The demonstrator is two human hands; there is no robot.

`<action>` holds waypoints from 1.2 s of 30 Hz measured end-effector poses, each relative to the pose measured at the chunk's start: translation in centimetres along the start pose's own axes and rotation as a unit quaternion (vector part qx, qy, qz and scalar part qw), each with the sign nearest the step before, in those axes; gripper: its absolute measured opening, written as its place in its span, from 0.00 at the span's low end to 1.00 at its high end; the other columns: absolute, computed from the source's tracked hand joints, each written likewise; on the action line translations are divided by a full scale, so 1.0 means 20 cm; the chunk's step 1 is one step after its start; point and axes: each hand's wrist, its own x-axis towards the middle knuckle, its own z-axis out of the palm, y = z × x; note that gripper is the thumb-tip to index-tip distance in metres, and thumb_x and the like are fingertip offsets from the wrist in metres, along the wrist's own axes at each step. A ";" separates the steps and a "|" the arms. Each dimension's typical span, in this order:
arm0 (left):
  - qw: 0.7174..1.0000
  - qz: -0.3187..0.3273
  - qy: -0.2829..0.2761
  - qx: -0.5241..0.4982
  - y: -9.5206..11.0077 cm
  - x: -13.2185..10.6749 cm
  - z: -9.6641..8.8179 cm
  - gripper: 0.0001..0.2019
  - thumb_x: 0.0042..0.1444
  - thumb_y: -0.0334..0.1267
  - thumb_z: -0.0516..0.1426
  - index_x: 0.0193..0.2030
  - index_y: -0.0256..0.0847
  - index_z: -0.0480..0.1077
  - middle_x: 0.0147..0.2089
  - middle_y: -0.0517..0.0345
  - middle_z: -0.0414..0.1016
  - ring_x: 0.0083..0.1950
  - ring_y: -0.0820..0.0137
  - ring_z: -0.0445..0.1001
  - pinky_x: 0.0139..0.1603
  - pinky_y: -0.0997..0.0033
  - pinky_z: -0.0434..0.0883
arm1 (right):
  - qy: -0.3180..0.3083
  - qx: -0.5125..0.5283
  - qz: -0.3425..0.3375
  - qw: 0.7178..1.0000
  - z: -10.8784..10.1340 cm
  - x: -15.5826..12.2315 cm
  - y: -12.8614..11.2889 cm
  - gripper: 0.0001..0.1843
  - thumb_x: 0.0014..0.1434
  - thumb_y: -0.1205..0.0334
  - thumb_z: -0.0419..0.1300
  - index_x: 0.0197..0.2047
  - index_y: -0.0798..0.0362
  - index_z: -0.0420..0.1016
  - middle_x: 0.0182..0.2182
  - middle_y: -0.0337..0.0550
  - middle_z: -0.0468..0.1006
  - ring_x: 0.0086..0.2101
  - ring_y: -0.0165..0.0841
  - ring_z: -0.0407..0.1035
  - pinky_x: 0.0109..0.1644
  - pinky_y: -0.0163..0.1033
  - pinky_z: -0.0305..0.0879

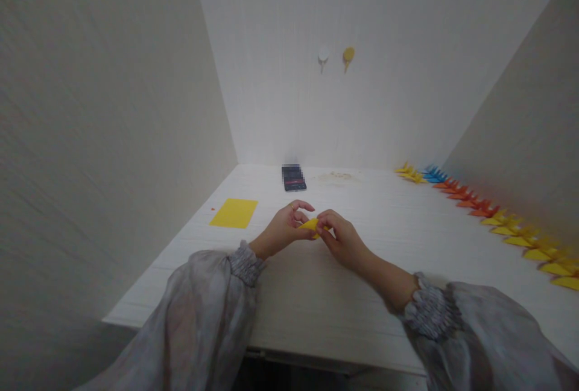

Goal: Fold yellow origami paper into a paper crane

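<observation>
A small piece of folded yellow paper [309,225] is held up between my two hands over the middle of the white table. My left hand [288,225] grips its left side with the thumb below, while the index finger, which wears a ring, arches above it. At the paper's right end, my right hand [340,236] pinches it between thumb and fingertips. Part of the paper is hidden behind the right fingers. Left of my hands lies a flat yellow square of paper [234,213].
A dark phone [294,178] lies near the back wall. Folded paper cranes in yellow [538,243], orange [465,195] and blue [434,174] line the right side of the table [407,246]. Two hooks [348,55] are on the back wall. Walls enclose the left and right.
</observation>
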 end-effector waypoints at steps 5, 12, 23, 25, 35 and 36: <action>1.000 0.003 0.000 -0.005 -0.01 0.00 0.00 0.25 0.36 0.30 0.63 0.42 0.38 0.57 0.25 0.65 0.68 0.26 0.76 0.71 0.33 0.71 0.68 | -0.006 -0.001 0.007 1.000 0.00 0.00 0.01 0.06 0.51 0.73 0.50 0.27 0.53 0.61 0.29 0.42 0.66 0.31 0.30 0.61 0.35 0.37 0.60; 1.000 0.002 -0.001 -0.017 -0.01 0.00 0.00 0.24 0.37 0.30 0.62 0.41 0.39 0.57 0.24 0.65 0.68 0.27 0.75 0.72 0.33 0.70 0.69 | -0.004 -0.001 0.008 1.000 0.00 -0.01 0.02 0.05 0.50 0.72 0.51 0.27 0.53 0.62 0.30 0.42 0.67 0.32 0.30 0.62 0.35 0.37 0.60; 0.999 0.011 0.037 -0.015 0.00 0.00 0.01 0.22 0.37 0.28 0.61 0.39 0.38 0.57 0.24 0.65 0.68 0.26 0.75 0.72 0.31 0.71 0.70 | 0.023 0.018 0.154 0.988 -0.01 0.01 0.01 0.17 0.47 0.65 0.57 0.41 0.51 0.57 0.22 0.34 0.66 0.25 0.30 0.63 0.31 0.36 0.59; 0.999 0.006 0.037 -0.016 -0.01 0.00 0.01 0.22 0.37 0.28 0.61 0.38 0.38 0.57 0.24 0.65 0.68 0.26 0.75 0.72 0.31 0.71 0.70 | 0.016 0.029 0.166 0.986 -0.02 0.02 0.01 0.16 0.47 0.65 0.57 0.39 0.52 0.57 0.19 0.31 0.63 0.22 0.28 0.61 0.29 0.35 0.57; 0.997 -0.010 -0.024 -0.072 -0.03 -0.01 -0.03 0.24 0.37 0.30 0.62 0.40 0.39 0.55 0.28 0.62 0.69 0.30 0.73 0.73 0.35 0.66 0.71 | -0.008 0.207 0.250 0.946 -0.02 0.02 0.02 0.18 0.42 0.65 0.59 0.37 0.52 0.57 0.17 0.27 0.60 0.18 0.24 0.57 0.21 0.31 0.52; 0.997 -0.011 -0.030 -0.076 -0.03 -0.01 -0.03 0.24 0.37 0.29 0.62 0.40 0.39 0.55 0.29 0.62 0.69 0.31 0.72 0.73 0.36 0.66 0.71 | -0.012 0.219 0.256 0.941 -0.02 0.02 0.02 0.19 0.42 0.65 0.59 0.38 0.52 0.58 0.17 0.27 0.60 0.18 0.24 0.57 0.21 0.31 0.52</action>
